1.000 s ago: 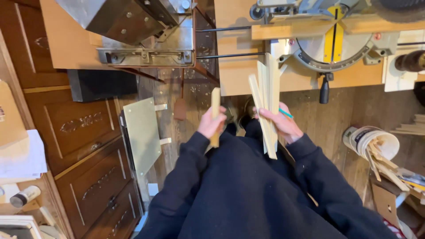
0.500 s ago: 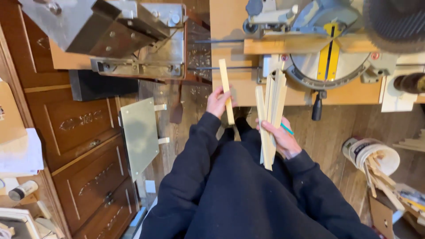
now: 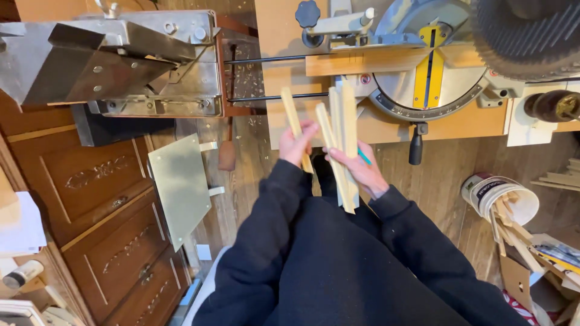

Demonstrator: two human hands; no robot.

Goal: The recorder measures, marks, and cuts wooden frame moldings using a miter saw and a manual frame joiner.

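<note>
My left hand (image 3: 295,145) grips a single thin wooden strip (image 3: 291,115) that points up toward the saw bench. My right hand (image 3: 361,172) holds a bundle of several wooden strips (image 3: 339,136), fanned slightly, together with a teal pencil (image 3: 364,157). Both hands are close together in front of my chest, just below the edge of the bench. My arms are in dark sleeves.
A miter saw (image 3: 435,66) with a yellow scale sits on the wooden bench (image 3: 284,54) ahead. A metal machine (image 3: 115,60) stands at the left above a wooden cabinet (image 3: 103,193). A white bucket of wood scraps (image 3: 501,199) stands on the floor at the right.
Both hands have risen toward the bench. The left hand's strip has come closer to the bundle in the right hand.
</note>
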